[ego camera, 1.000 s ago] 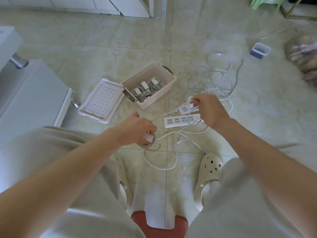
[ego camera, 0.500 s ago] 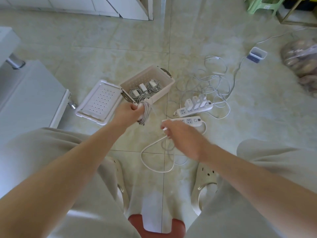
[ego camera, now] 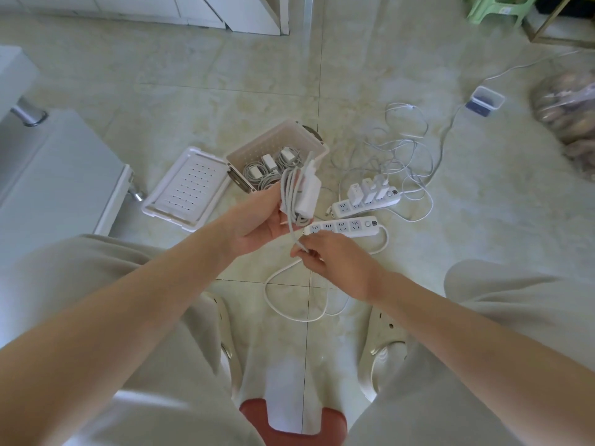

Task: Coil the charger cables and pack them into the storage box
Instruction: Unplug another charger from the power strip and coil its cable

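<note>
The left hand (ego camera: 257, 223) is held palm up over the floor (ego camera: 193, 91), its fingers curled around a white charger (ego camera: 307, 196) and the grey cable (ego camera: 287, 191) looped beside it. One strand of that cable hangs down to the right hand (ego camera: 335, 255), whose thumb and fingers are pinched on the cable's loose end just below the left palm.

The storage box (ego camera: 317, 146) stands open on the floor just beyond the left hand, with several coiled chargers (ego camera: 267, 169) already lying inside. Its perforated lid (ego camera: 186, 188) lies flat on the floor, touching the box's left side.

To the right of the hands, two white power strips (ego camera: 354, 225) lie side by side. The farther one has several white plugs (ego camera: 370, 191) standing in it, and a tangle of thin cables (ego camera: 402, 156) spreads out behind it. The nearer strip's thick white cord (ego camera: 289, 313) makes a loop on the floor between the person's pale clogs (ego camera: 383, 342).
</note>
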A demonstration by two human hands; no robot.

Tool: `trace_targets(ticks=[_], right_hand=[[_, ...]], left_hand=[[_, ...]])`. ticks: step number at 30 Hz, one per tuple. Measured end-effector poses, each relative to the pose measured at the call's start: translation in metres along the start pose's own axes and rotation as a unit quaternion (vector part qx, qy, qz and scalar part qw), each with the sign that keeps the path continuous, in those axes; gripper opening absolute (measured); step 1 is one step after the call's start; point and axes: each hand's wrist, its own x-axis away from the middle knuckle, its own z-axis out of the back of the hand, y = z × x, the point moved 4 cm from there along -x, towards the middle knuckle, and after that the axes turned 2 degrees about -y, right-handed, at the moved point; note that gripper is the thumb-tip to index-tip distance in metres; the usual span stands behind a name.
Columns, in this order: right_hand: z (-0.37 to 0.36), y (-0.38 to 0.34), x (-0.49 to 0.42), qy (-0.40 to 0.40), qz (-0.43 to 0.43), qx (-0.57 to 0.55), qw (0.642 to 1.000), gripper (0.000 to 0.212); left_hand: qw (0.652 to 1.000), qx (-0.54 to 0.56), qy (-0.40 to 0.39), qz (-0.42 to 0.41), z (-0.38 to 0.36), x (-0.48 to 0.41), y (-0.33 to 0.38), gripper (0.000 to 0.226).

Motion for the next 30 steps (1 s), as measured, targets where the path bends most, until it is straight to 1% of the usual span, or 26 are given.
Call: trace_targets(ticks=[4, 6, 8, 9, 11, 13, 15, 17, 19, 21, 22, 23, 24, 25, 26, 27, 28, 29, 30], right_hand=[[0.011, 0.020, -0.010, 0.032, 0.006, -0.005, 0.999, 0.019], [0.016, 0.026, -0.013, 0.042, 0.014, -0.004, 0.999, 0.020], [0.021, 0.028, -0.014, 0.056, 0.046, 0.024, 0.997, 0.017], [0.023, 0.029, -0.013, 0.065, 0.069, 0.059, 0.994, 0.016], [0.028, 0.031, -0.015, 0.082, 0.092, 0.114, 0.986, 0.022], [0.032, 0.030, -0.016, 0.088, 0.094, 0.095, 0.987, 0.027], [0.035, 0.025, -0.016, 0.088, 0.094, 0.016, 0.992, 0.026], [0.038, 0.022, -0.017, 0.086, 0.094, -0.061, 0.990, 0.024], [0.039, 0.020, -0.019, 0.077, 0.106, -0.079, 0.988, 0.024], [0.037, 0.016, -0.019, 0.051, 0.092, -0.082, 0.991, 0.021], [0.037, 0.014, -0.018, 0.036, 0.078, -0.082, 0.993, 0.020], [0.037, 0.015, -0.017, 0.019, 0.063, -0.083, 0.994, 0.018], [0.036, 0.016, -0.016, 0.001, 0.052, -0.087, 0.995, 0.016], [0.036, 0.019, -0.015, -0.017, 0.036, -0.092, 0.995, 0.014], [0.036, 0.024, -0.015, -0.034, 0.013, -0.096, 0.995, 0.010], [0.038, 0.028, -0.014, -0.050, -0.012, -0.100, 0.994, 0.005], [0.039, 0.033, -0.013, -0.062, -0.034, -0.098, 0.993, 0.006], [0.042, 0.036, -0.012, -0.069, -0.055, -0.098, 0.991, 0.011], [0.044, 0.039, -0.011, -0.073, -0.078, -0.103, 0.989, 0.016]], left_hand=[[0.997, 0.057, -0.048, 0.013, 0.001, 0.002, -0.001, 0.015], [0.994, 0.079, -0.065, 0.032, -0.002, 0.003, -0.002, 0.019], [0.992, 0.097, -0.081, 0.031, -0.007, 0.006, -0.001, 0.020], [0.989, 0.115, -0.088, 0.019, -0.009, 0.009, 0.000, 0.024], [0.984, 0.141, -0.104, -0.010, -0.009, 0.012, 0.005, 0.041], [0.983, 0.133, -0.122, -0.025, -0.007, 0.015, 0.010, 0.045], [0.987, 0.097, -0.128, -0.007, -0.006, 0.016, 0.009, 0.040], [0.994, 0.046, -0.100, 0.029, -0.005, 0.017, 0.005, 0.024], [0.994, -0.006, -0.088, 0.058, -0.002, 0.017, 0.003, 0.018], [0.990, -0.051, -0.105, 0.078, -0.002, 0.020, 0.004, 0.006], [0.988, -0.063, -0.112, 0.080, -0.001, 0.021, 0.006, 0.011], [0.986, -0.081, -0.119, 0.084, 0.003, 0.021, 0.007, 0.029], [0.984, -0.099, -0.119, 0.092, 0.006, 0.024, 0.008, 0.036], [0.982, -0.115, -0.119, 0.096, 0.008, 0.024, 0.008, 0.027], [0.980, -0.121, -0.122, 0.098, 0.008, 0.027, 0.010, 0.007], [0.976, -0.146, -0.126, 0.101, 0.012, 0.026, 0.009, 0.016], [0.969, -0.181, -0.122, 0.114, 0.015, 0.027, 0.008, 0.025], [0.956, -0.237, -0.130, 0.119, 0.019, 0.026, 0.006, 0.024], [0.934, -0.306, -0.138, 0.122, 0.020, 0.027, 0.005, 0.021]])
